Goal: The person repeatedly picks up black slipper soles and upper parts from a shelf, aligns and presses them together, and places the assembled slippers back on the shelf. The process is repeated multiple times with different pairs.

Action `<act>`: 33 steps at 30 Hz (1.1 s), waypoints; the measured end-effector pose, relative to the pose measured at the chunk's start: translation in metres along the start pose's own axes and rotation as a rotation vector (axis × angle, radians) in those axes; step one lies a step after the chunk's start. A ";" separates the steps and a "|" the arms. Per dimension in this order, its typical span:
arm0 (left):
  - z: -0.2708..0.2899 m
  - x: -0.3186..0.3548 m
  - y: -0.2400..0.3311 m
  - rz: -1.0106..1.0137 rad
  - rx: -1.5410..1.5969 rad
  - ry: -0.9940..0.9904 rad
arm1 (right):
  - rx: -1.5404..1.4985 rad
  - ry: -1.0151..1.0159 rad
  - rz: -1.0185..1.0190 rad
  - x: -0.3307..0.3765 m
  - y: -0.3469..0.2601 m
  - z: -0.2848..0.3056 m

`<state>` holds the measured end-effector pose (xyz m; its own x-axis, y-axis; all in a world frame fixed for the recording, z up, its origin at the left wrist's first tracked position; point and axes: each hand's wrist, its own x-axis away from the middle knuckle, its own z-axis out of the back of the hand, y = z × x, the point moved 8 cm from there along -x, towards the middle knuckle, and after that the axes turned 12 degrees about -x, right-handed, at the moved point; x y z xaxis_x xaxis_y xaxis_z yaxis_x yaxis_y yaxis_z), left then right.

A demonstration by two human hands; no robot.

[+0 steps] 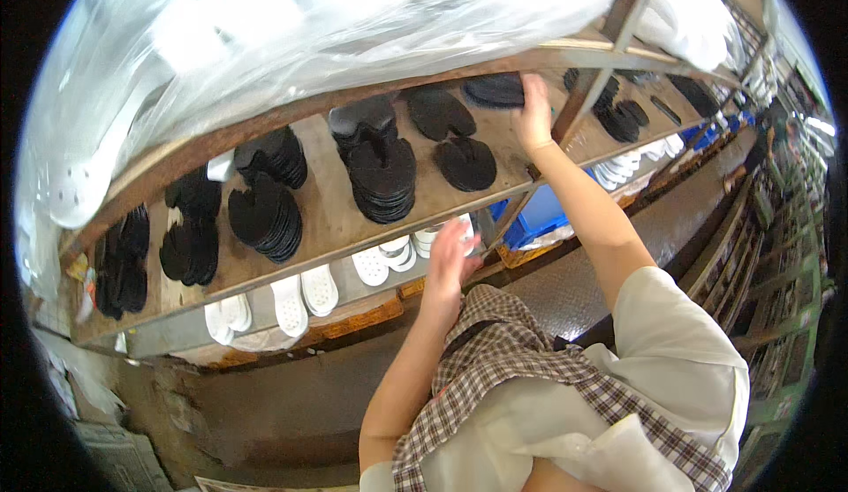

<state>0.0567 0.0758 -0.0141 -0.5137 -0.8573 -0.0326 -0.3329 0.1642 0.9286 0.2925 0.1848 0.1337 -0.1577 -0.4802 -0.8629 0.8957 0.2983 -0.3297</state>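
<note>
Thin black pads with notched ends, like pieces of shoe insoles, lie in stacks along a brown wooden shelf (322, 215). At the right part of this shelf my right hand (533, 114) grips the edge of a black pad stack (495, 91), its fingers partly hidden behind it. A low pad stack (465, 163) and another flat one (442, 113) lie beside it. My left hand (452, 253) hangs before the shelf's front edge, slightly blurred, with its fingers apart and nothing in it. Taller pad stacks (382, 180) stand farther left.
Clear plastic wrapping (371, 33) covers white goods on the shelf above. White soles with holes (320, 290) lie on the lower level, near a blue bin (541, 215). A rusty metal upright (580, 103) stands just right of my right hand. Green racks (777, 315) line the far right.
</note>
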 end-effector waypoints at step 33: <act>-0.008 -0.014 -0.040 0.277 0.593 0.035 | -0.390 -0.933 0.035 0.090 -0.121 0.035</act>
<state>0.0834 0.0774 -0.0477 -0.6202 -0.7586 0.1999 -0.5767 0.6136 0.5393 0.1842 0.0770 0.1096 0.4036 -0.8694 -0.2852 0.6687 0.4930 -0.5566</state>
